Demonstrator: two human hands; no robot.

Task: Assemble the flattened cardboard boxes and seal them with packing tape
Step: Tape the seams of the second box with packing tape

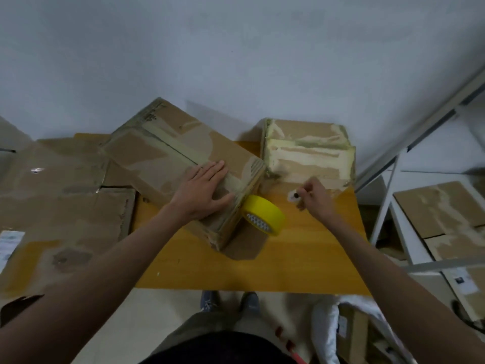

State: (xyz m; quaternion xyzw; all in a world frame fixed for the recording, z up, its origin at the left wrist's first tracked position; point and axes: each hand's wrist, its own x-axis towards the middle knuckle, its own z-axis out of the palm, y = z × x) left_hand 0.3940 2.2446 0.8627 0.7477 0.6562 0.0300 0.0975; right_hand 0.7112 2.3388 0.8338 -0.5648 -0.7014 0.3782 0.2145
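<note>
An assembled cardboard box [168,153] lies slantwise on the yellow wooden table [301,258], its top seam taped. My left hand [203,191] presses flat on the near end of its top, fingers straight. A yellow tape roll [265,218] leans against the box's right end, with tape running up onto the box. My right hand [316,197] hovers to the right of the roll and grips a small pale tool [295,198], too blurred to name.
A second taped box [307,151] stands at the back right against the wall. Flattened cardboard [60,195] covers the surface at the left. A white metal rack [393,185] with more flat cardboard [446,216] stands on the right. My shoes show below the table edge.
</note>
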